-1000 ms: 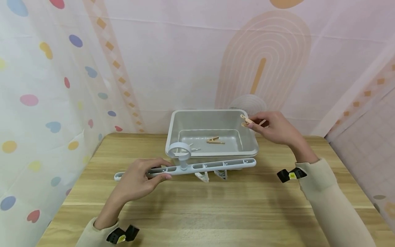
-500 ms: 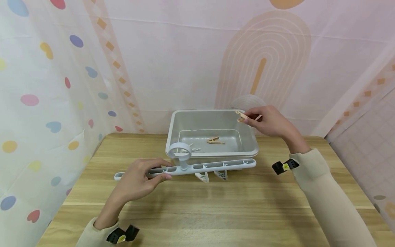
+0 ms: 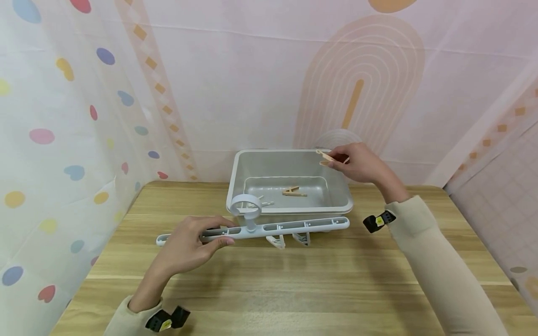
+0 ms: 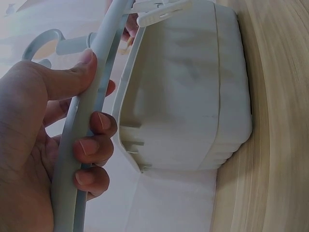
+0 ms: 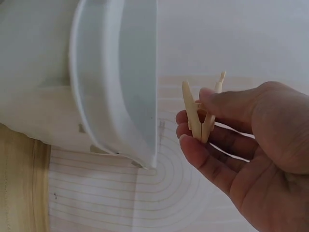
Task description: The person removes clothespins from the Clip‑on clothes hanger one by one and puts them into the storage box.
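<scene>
My left hand grips the left part of a light blue-grey plastic hanger bar, its fingers curled round the bar in the left wrist view. A hook loop rises from the bar's middle. Two white clips hang under its right half. My right hand pinches a pale yellow clothespin between thumb and fingers, over the right rear rim of a grey plastic bin. Inside the bin lie a tan clothespin and white clips partly hidden by the hook.
The bin stands on a wooden table near its back edge, just behind the hanger bar. A patterned curtain hangs close behind the table and along the left side.
My right hand has moved left and slightly up with the clothespin, from the bin's right side to over its rear right rim. The left hand and hanger have stayed in place.
</scene>
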Available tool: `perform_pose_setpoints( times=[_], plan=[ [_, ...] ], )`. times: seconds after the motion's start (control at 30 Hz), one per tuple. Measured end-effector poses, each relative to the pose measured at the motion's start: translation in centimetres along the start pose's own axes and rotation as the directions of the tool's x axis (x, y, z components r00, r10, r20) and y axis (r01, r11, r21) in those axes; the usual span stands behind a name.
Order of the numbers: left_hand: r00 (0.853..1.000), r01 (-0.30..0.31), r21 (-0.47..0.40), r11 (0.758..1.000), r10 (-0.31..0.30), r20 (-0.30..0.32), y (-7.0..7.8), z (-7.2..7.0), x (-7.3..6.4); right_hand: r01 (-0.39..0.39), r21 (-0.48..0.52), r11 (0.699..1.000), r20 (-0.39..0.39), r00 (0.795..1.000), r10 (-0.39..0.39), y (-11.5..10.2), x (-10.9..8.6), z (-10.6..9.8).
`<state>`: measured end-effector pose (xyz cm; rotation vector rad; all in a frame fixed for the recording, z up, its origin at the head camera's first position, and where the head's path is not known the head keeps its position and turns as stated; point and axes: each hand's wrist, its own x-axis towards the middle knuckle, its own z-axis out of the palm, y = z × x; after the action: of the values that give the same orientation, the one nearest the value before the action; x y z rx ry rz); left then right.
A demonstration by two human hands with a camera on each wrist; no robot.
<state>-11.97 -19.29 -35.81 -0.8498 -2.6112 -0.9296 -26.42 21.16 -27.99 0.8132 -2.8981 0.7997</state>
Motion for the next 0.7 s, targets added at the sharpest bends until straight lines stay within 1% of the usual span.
perform_pose_setpoints(
  times=[0.27,0.57,0.7],
  plan=[
    [1.0,0.002,0.005,1.0,-0.002,-0.004,0.0,0.0,0.0,-0.05,0.024,0.998,-0.009,0.999,0.05,-0.1,-0.1,0.2],
    [1.0,0.004,0.02,1.0,-0.004,-0.007,0.0,0.0,0.0,-0.049,0.057,0.997,-0.027,0.998,0.051,0.0,-1.3,-0.1],
    [1.0,-0.001,0.025,1.0,0.002,-0.014,0.0,0.0,0.0,-0.035,0.068,0.997,-0.044,0.998,0.038,0.0,-1.9,-0.1]
  ],
)
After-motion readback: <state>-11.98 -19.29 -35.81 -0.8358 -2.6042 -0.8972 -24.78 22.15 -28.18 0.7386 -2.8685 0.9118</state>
